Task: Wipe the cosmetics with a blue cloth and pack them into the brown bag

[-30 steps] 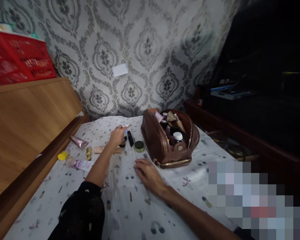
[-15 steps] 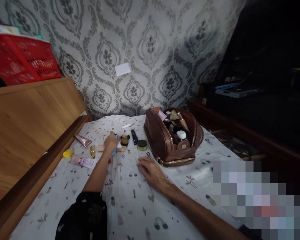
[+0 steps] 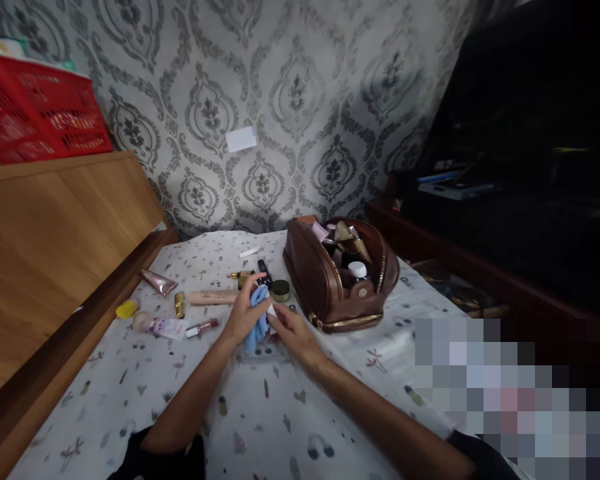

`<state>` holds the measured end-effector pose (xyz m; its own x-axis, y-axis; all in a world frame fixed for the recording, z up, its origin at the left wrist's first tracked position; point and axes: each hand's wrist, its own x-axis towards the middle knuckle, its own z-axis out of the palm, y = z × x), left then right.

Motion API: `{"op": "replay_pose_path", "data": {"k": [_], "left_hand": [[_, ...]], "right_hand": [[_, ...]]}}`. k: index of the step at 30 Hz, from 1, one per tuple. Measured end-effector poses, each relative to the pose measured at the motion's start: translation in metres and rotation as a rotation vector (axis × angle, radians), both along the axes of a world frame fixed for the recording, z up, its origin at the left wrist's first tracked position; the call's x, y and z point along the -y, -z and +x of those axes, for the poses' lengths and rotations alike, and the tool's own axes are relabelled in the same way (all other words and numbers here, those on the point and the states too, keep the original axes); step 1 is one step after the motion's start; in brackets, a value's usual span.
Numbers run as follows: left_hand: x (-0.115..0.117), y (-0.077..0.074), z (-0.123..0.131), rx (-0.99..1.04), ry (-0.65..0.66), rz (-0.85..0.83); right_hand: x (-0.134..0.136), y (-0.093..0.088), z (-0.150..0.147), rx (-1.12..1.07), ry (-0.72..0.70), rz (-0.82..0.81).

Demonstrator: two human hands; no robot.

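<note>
My left hand (image 3: 244,315) grips a crumpled light-blue cloth (image 3: 255,337) above the patterned sheet. Against it, my right hand (image 3: 296,333) pinches a small white-ended item (image 3: 271,310), whose kind I cannot make out; the cloth and fingers hide the rest of it. Just behind the hands lie a black tube (image 3: 263,270) and a dark-lidded jar (image 3: 281,289). A long beige tube (image 3: 213,297) is left of my left hand, with a lip gloss tube (image 3: 203,327) nearer me.
A brown cosmetic bag (image 3: 307,283) stands unzipped at right, full of bottles. Farther left are a gold tube (image 3: 179,305), a pink tube (image 3: 159,283), a yellow item (image 3: 127,309) and a printed tube (image 3: 167,327). A wooden panel (image 3: 70,233) borders the left side.
My left hand has come toward me and to the right with the blue cloth. My right hand has risen to meet it and now pinches the white-ended item.
</note>
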<state>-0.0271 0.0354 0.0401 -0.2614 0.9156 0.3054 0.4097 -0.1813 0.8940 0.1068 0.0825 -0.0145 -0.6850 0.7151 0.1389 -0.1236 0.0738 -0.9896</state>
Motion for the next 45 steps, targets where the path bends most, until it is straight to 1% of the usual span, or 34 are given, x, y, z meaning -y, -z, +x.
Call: {"op": "replay_pose_path", "data": {"k": [3, 6, 8, 12, 15, 18, 20, 22, 24, 27, 32, 36, 39, 42, 45], "left_hand": [[0.000, 0.011, 0.004, -0.065, -0.117, 0.003], [-0.005, 0.023, -0.005, -0.049, -0.241, 0.016], [-0.009, 0.028, -0.013, -0.024, -0.283, 0.016], [-0.012, 0.032, -0.024, 0.035, -0.307, 0.013], [-0.012, 0.032, -0.023, 0.116, -0.319, 0.010], [-0.012, 0.033, -0.017, 0.292, -0.327, 0.015], [-0.014, 0.035, -0.013, 0.428, -0.294, 0.004], [-0.017, 0.038, -0.010, 0.494, -0.262, -0.005], [-0.019, 0.041, -0.010, 0.405, -0.261, 0.022], [-0.021, 0.045, -0.010, 0.174, -0.283, 0.060], [-0.022, 0.048, -0.011, 0.027, -0.336, 0.057], [-0.023, 0.051, -0.010, -0.080, -0.285, 0.042], [-0.022, 0.052, -0.009, -0.195, -0.244, 0.043], [-0.020, 0.049, -0.011, -0.251, -0.251, 0.055], [-0.016, 0.040, -0.016, -0.345, -0.257, 0.052]], "right_hand": [[0.003, 0.002, 0.003, 0.011, -0.080, -0.086], [0.004, 0.000, 0.007, 0.035, -0.097, -0.083], [0.005, -0.001, 0.008, 0.060, -0.097, -0.073], [0.010, -0.001, 0.007, 0.076, -0.118, -0.024], [0.013, 0.000, 0.006, 0.076, -0.070, 0.032], [0.013, 0.000, 0.008, 0.096, -0.007, 0.098], [0.012, -0.001, 0.009, 0.104, 0.016, 0.151], [0.011, -0.001, 0.010, 0.106, 0.031, 0.195], [0.010, 0.000, 0.010, 0.111, 0.045, 0.230], [0.008, 0.005, 0.009, 0.111, 0.074, 0.283], [0.001, 0.013, 0.011, 0.103, 0.122, 0.379], [-0.004, 0.013, 0.014, 0.164, 0.190, 0.453], [-0.005, 0.015, 0.013, 0.191, 0.172, 0.512], [-0.005, 0.021, 0.012, 0.197, 0.206, 0.594], [-0.005, 0.026, 0.011, 0.212, 0.244, 0.636]]}}
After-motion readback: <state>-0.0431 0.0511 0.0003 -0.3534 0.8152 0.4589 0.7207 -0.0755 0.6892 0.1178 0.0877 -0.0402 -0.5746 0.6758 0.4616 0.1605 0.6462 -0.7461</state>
